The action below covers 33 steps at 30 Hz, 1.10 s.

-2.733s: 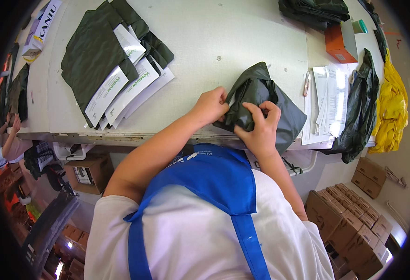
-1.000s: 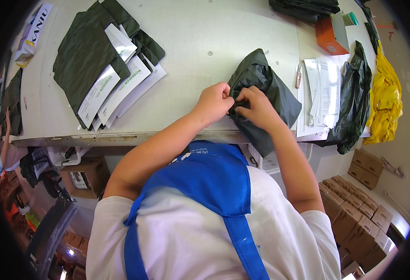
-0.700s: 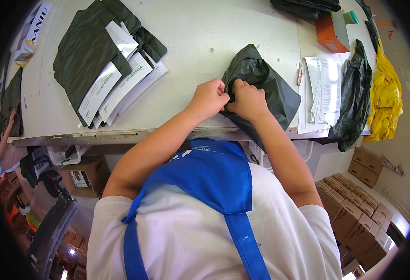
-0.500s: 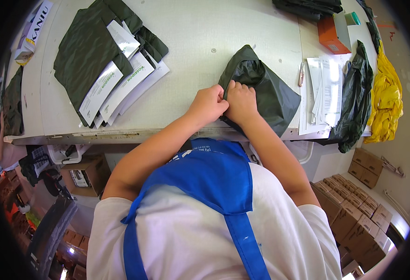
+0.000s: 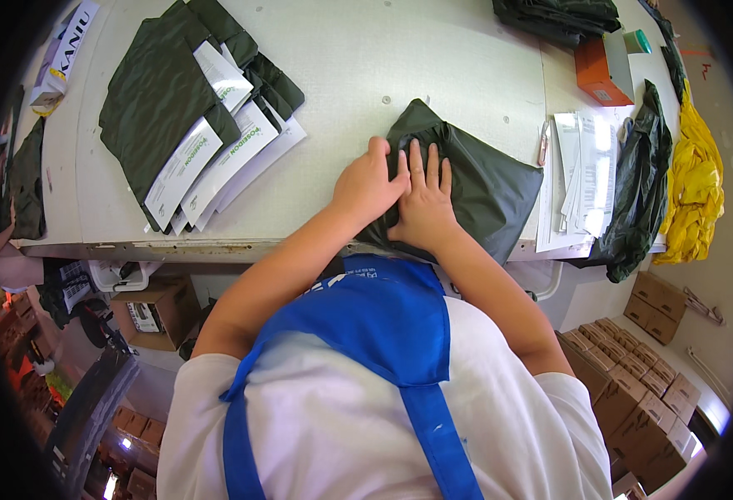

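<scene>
A dark green-black plastic mailing bag (image 5: 487, 179) lies at the table's front edge, its far end folded to a blunt point. My right hand (image 5: 425, 204) rests flat on the bag with its fingers spread. At the bag's left edge my left hand (image 5: 368, 183) is closed on the plastic, its thumb touching the right hand; its fingertips are partly hidden. Over to the left, a fanned stack of filled dark mailing bags (image 5: 154, 100) has white printed labels (image 5: 185, 173) on it.
Right of the bag lie white printed sheets (image 5: 583, 175), a small cutter (image 5: 543, 143), a crumpled dark bag (image 5: 637, 179) and yellow plastic (image 5: 695, 171). An orange box (image 5: 601, 71) and folded dark bags (image 5: 558, 18) sit at the far right. Cartons (image 5: 641, 400) are stacked below.
My right hand has gone from curled fingers to lying flat and spread. The bag's open, bulging mouth is now pressed flat. My left hand stays at the bag's left edge.
</scene>
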Motion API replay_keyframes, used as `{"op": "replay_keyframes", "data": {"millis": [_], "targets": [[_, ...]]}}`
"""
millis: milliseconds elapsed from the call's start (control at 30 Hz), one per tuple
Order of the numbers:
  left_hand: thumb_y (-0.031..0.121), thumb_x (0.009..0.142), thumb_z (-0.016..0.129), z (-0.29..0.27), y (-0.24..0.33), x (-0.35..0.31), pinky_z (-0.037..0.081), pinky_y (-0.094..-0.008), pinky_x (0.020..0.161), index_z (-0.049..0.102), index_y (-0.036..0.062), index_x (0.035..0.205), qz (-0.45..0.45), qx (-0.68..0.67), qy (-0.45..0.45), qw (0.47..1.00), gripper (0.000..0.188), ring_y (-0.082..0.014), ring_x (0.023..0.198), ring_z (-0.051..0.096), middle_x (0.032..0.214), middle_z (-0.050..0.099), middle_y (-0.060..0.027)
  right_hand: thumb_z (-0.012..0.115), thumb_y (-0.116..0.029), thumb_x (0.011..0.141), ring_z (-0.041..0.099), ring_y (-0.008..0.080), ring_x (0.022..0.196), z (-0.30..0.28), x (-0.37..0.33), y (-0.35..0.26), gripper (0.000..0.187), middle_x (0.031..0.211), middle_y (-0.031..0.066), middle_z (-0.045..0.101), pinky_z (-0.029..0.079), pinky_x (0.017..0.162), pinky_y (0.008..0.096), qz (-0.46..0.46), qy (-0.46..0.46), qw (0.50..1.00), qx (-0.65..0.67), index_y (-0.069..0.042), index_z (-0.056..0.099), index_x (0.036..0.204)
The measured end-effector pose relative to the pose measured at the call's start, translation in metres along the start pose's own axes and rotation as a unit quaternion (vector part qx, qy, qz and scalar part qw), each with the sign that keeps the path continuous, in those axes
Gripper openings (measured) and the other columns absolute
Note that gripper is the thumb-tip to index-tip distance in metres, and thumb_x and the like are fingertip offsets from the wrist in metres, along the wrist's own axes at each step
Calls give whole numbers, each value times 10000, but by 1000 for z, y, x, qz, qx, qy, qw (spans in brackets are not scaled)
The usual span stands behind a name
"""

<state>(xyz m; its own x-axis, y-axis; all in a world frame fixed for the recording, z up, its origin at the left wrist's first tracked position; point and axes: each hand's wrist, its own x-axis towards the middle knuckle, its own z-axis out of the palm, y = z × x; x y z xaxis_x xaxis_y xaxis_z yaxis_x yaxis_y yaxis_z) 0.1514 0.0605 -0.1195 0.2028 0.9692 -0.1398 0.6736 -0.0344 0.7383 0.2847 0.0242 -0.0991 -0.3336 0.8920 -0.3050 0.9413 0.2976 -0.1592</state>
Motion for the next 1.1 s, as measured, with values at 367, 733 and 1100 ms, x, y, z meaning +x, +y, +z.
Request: {"op": "replay_keyframes", "data": {"millis": [367, 733, 1100], "targets": [[172, 817, 583, -9, 23, 42, 514, -458, 621, 472, 26, 966, 40, 165, -69, 983, 236, -366, 741, 633, 778, 630, -187, 784, -574, 556, 249, 294, 1390, -10, 1, 34, 1119, 1511, 137, 256, 215, 1101, 471, -3, 91, 994, 68, -59, 316, 1433], [112, 848, 538, -12, 35, 21, 458, -500, 625, 396, 51, 1059, 10, 0, -108, 994, 262, -409, 690, 599, 714, 598, -210, 769, -422, 587, 234, 359, 1386, 29, 19, 20, 992, 1475, 223, 269, 165, 1131, 504, -28, 89, 991, 100, -15, 350, 1389], [120, 819, 582, -19, 16, 7, 480, -477, 638, 407, 26, 1071, -7, 98, -37, 995, 321, -402, 711, 616, 783, 625, -215, 709, -600, 644, 217, 342, 1404, 2, -31, 35, 931, 1487, 91, 331, 148, 1124, 491, 48, 174, 977, 114, -133, 421, 1397]]}}
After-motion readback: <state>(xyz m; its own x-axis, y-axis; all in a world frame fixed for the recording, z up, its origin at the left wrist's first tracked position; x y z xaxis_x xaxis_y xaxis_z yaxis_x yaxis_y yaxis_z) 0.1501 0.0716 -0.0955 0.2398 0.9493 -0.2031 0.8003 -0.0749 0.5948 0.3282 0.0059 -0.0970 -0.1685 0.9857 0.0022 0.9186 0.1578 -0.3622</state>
